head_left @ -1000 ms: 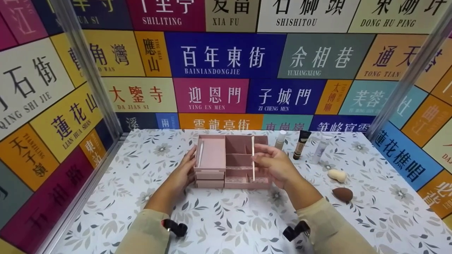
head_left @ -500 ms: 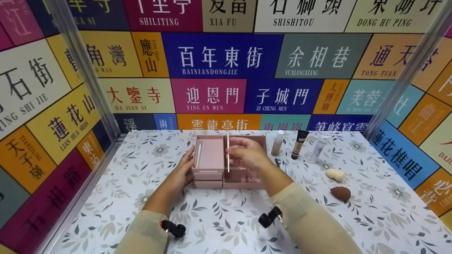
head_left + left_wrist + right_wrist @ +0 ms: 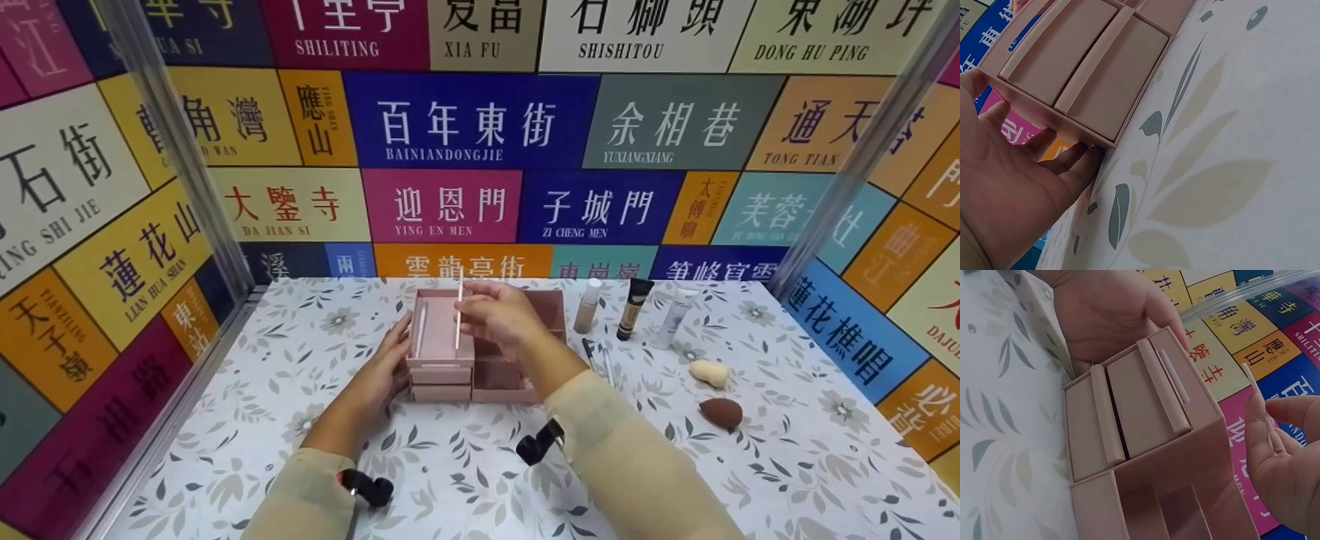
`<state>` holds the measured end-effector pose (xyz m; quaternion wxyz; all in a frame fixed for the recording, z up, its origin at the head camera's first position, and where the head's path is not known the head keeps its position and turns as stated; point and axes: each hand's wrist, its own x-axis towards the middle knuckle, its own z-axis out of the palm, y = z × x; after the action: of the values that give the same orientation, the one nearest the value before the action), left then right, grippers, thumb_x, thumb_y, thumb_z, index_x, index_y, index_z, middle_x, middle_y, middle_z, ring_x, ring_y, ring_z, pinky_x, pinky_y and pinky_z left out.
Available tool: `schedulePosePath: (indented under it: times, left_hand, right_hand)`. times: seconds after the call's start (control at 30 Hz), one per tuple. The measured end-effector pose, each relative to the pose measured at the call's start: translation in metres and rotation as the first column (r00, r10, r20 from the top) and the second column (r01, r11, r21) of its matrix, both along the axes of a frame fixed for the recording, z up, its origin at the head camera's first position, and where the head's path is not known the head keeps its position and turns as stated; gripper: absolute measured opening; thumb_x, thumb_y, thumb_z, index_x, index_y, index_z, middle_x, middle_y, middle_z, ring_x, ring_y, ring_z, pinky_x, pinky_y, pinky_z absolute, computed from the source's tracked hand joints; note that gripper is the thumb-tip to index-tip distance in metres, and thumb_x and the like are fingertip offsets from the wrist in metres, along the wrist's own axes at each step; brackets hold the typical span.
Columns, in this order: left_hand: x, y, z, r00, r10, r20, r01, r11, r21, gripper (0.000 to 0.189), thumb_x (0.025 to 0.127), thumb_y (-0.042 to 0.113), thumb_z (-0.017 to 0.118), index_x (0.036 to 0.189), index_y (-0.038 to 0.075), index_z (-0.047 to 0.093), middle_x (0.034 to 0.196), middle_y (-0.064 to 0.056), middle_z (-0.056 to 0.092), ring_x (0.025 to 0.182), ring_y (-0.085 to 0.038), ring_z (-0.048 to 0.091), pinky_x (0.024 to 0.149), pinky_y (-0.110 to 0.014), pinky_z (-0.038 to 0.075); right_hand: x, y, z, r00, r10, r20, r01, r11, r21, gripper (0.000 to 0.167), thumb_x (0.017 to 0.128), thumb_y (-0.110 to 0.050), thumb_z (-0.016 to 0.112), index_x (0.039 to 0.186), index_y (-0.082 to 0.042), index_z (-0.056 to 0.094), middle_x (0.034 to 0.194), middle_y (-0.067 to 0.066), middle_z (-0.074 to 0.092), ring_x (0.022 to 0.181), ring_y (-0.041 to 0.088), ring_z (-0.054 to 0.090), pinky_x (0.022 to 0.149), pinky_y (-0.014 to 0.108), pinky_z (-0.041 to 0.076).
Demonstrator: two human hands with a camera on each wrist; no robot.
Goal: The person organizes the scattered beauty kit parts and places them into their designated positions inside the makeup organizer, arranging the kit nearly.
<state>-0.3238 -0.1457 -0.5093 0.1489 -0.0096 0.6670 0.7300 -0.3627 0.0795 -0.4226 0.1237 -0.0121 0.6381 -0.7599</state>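
A slim, pale stick [image 3: 459,319] is pinched between thumb and fingertips of the person's right hand [image 3: 499,315], above the shallow top-left tray of a pink, multi-compartment organiser [image 3: 442,392] near the tabletop's [image 3: 450,480] far edge. The right forearm reaches diagonally across the organiser's right half. The left hand [image 3: 382,367], holding nothing, rests loosely spread fingers against its left side. One slim white stick [image 3: 422,330] lies in that tray; two drawers sit below. Toward the tabletop's right edge stand three cosmetic containers [image 3: 634,311] and lie two sponges [image 3: 721,412], one cream, one brown.
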Motion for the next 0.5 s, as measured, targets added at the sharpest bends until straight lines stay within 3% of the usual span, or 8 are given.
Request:
schedulePosePath:
  times: [0.37,0.5]
  left_hand:
    - [0.001,0.0,0.001,1.0,0.002,0.031,-0.003,1.0,0.014,0.051,0.11,0.052,0.049,0.155,0.069,0.032,0.178,0.012,0.025,0.157,-0.028,0.046,0.133,-0.053,0.029]
    - [0.001,0.0,0.0,0.999,0.007,0.04,-0.007,1.0,0.007,0.051,0.11,0.051,0.048,0.155,0.069,0.032,0.178,0.012,0.026,0.158,-0.027,0.044,0.134,-0.053,0.028]
  right_hand:
    - [-0.01,-0.021,0.003,0.999,0.031,-0.02,-0.03,0.998,0.051,0.057,0.096,0.001,0.073,0.151,-0.005,0.058,0.145,0.029,0.063,0.11,0.033,0.074,0.085,0.034,0.067]
    - [-0.011,-0.025,-0.003,0.999,0.034,-0.007,-0.033,0.994,0.104,0.056,0.096,0.001,0.073,0.15,-0.003,0.058,0.145,0.026,0.065,0.102,0.028,0.076,0.082,0.033,0.067]
